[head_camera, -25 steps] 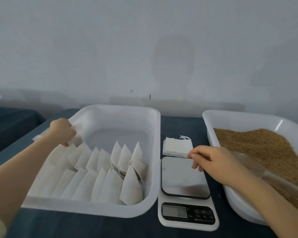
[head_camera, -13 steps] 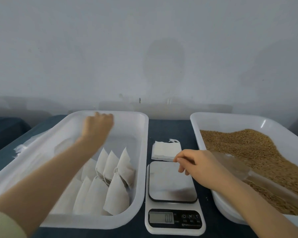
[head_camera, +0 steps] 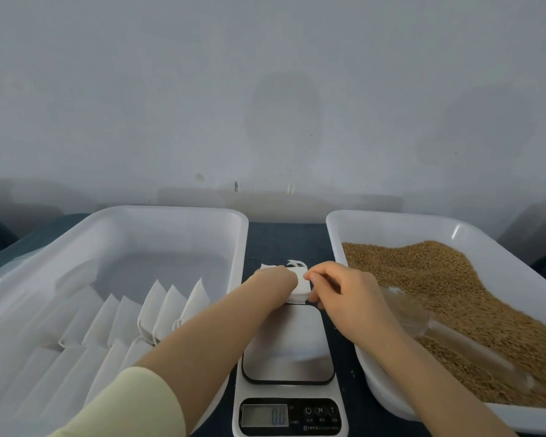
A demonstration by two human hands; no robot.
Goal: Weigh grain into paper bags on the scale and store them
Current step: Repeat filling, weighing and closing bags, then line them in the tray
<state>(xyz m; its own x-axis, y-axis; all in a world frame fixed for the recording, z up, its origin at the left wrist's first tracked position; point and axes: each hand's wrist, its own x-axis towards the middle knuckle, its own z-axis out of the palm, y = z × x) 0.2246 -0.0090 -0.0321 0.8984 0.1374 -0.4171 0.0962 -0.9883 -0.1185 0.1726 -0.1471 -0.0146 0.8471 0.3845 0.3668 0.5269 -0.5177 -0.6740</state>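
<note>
Dark blue tabletop (head_camera: pixel 284 241), white wall (head_camera: pixel 265 89) behind. We log: filled paper bags (head_camera: pixel 171 307) rowed in left tray (head_camera: pixel 171 212) — far half unfilled; grain (head_camera: pixel 438 279) heaped in right tray (head_camera: pixel 391 222); scale (head_camera: pixel 289 357) bare, reading zero. Right hand (head_camera: pixel 338 288) pinches stack of empty bags (head_camera: pixel 298 287) behind scale; left hand (head_camera: pixel 276 279) on it — grip unclear. Next bag unweighed

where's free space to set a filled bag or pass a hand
Bare: the far half of the left tray, behind the filled bags; the scale platform; the dark cloth between the trays beyond the stack of empty bags. Crowded: left hand and right hand meet at that stack; grain and a scoop fill the right tray.
</note>
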